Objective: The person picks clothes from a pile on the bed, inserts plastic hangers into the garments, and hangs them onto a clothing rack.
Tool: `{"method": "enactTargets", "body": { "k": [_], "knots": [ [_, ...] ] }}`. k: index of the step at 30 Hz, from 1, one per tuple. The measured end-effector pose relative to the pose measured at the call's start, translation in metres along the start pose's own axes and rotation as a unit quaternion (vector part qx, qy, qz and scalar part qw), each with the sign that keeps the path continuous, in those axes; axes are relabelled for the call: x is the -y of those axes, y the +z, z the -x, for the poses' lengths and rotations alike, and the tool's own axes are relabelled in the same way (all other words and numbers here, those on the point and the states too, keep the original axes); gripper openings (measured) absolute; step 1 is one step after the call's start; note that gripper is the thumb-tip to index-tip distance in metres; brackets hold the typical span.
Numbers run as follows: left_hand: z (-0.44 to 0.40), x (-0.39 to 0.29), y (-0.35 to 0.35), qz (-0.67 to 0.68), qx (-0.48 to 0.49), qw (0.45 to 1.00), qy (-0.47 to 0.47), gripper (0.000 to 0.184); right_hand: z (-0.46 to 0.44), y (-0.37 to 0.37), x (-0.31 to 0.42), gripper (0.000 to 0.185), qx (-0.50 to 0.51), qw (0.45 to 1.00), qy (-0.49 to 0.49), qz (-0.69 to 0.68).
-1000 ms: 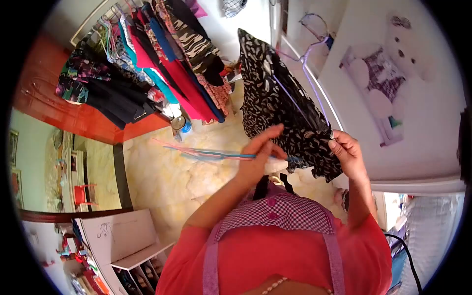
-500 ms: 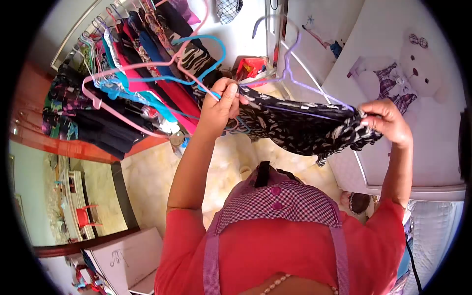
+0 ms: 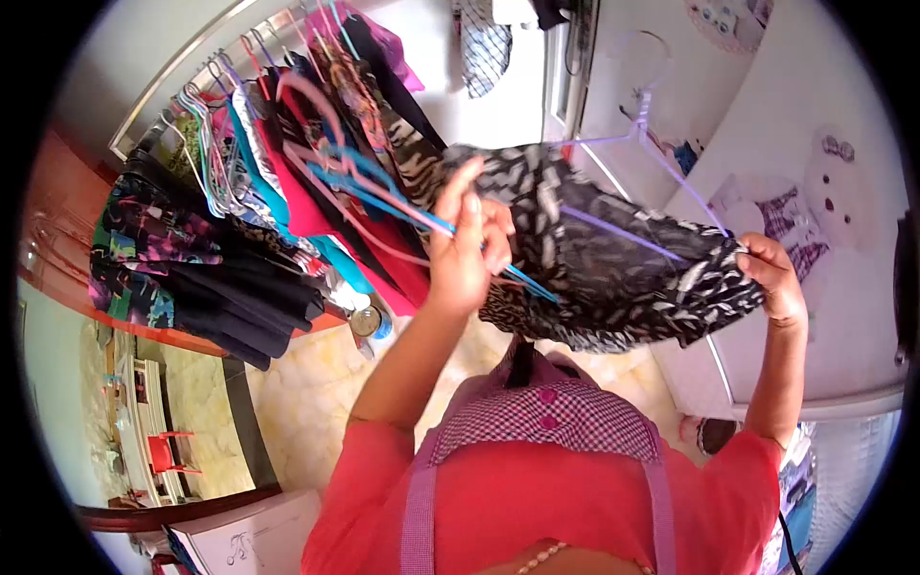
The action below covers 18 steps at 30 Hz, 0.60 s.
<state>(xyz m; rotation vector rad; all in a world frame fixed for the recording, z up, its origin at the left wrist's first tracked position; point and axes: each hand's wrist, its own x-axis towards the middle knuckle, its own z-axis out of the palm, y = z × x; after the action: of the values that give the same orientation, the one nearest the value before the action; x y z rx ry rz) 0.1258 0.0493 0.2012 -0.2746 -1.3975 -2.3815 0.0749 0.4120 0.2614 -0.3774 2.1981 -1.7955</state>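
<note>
A black garment with white leaf-like marks (image 3: 623,278) hangs spread on a purple hanger (image 3: 671,165), whose hook points up. Pinched at the garment's right end, my right hand (image 3: 774,280) grips the cloth near the hanger's corner. My left hand (image 3: 468,244) is closed round a blue hanger (image 3: 369,194) and a pink hanger (image 3: 311,101), with the index finger pointing up beside the garment's left part. Whether those fingers also hold cloth cannot be seen. The purple hanger's lower bar shows through the garment's opening.
To the left, a metal rail (image 3: 192,72) carries several hung clothes and hangers. A white wardrobe door with a bear picture (image 3: 834,192) stands close on the right. A jar (image 3: 365,322) sits below the clothes. A mirror (image 3: 182,412) reflects a red chair at lower left.
The purple hanger and garment have moved right, and the cloth is spread wider. My left hand has shifted right and raised its index finger, turning the blue and pink hangers. My right hand is lower.
</note>
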Motion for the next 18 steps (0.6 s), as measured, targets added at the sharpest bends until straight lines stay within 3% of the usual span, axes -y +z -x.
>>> {"method": "enactTargets", "body": {
  "k": [3,5,7,13,14,18],
  "knots": [
    [0.0,0.015,-0.014,0.014,0.012,0.998,0.053,0.036,-0.024,0.0,0.01,0.013,-0.037,0.999,-0.023,-0.028],
    [-0.001,0.021,-0.016,0.014,0.003,0.999,0.036,0.035,-0.053,0.002,0.014,0.018,-0.006,0.998,-0.018,-0.053],
    [-0.005,0.028,-0.018,-0.015,-0.019,0.999,0.034,0.034,-0.084,0.037,0.028,0.021,-0.053,0.996,-0.024,-0.073],
    [-0.009,0.033,-0.033,-0.071,-0.06,0.995,0.025,0.026,-0.221,0.116,0.044,0.022,0.068,0.982,-0.048,-0.168],
    [-0.008,0.034,-0.034,-0.02,-0.071,0.997,0.019,0.024,-0.237,0.133,0.054,0.02,0.075,0.985,-0.076,-0.132],
    [0.0,0.041,-0.037,-0.024,-0.08,0.996,-0.009,0.021,-0.316,0.184,0.067,0.019,0.064,0.967,-0.232,0.085]
  ]
}}
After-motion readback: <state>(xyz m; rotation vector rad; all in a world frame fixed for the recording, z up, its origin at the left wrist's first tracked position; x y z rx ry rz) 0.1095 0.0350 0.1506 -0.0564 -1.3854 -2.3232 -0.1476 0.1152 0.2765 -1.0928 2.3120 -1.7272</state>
